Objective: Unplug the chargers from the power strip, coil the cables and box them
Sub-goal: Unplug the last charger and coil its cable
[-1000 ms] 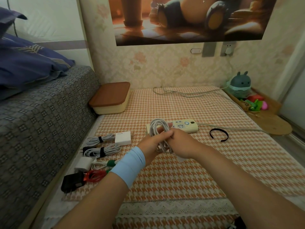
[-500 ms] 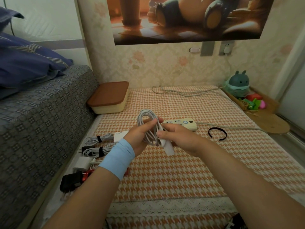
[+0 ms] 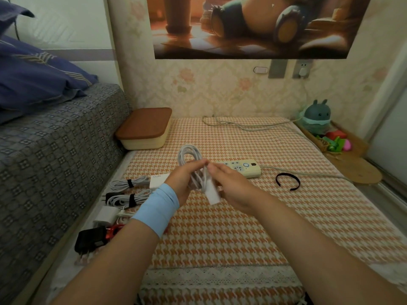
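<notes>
My left hand (image 3: 184, 180) grips a coiled white cable (image 3: 189, 155) above the orange checked mat, its loops standing up over my fingers. My right hand (image 3: 229, 183) pinches the same coil, and the white charger block (image 3: 212, 192) hangs below between both hands. The cream power strip (image 3: 246, 169) lies just behind my hands with no plug seen in it. Several tied chargers lie at the left: a white one marked GaN (image 3: 157, 180), a grey coil (image 3: 123, 198), a white cube (image 3: 106, 215), a black adapter (image 3: 91, 238). The cream box with a brown lid (image 3: 144, 129) stands shut at the back left.
A black strap (image 3: 287, 181) lies open on the mat right of the strip. The strip's grey cord (image 3: 242, 126) runs along the back wall. A grey patterned bed (image 3: 48, 155) borders the left. A toy figure (image 3: 317, 117) and small toys sit at the far right.
Both hands have lifted the coil slightly and shifted left. The charger block, hidden in my hands a second ago, now hangs below them.
</notes>
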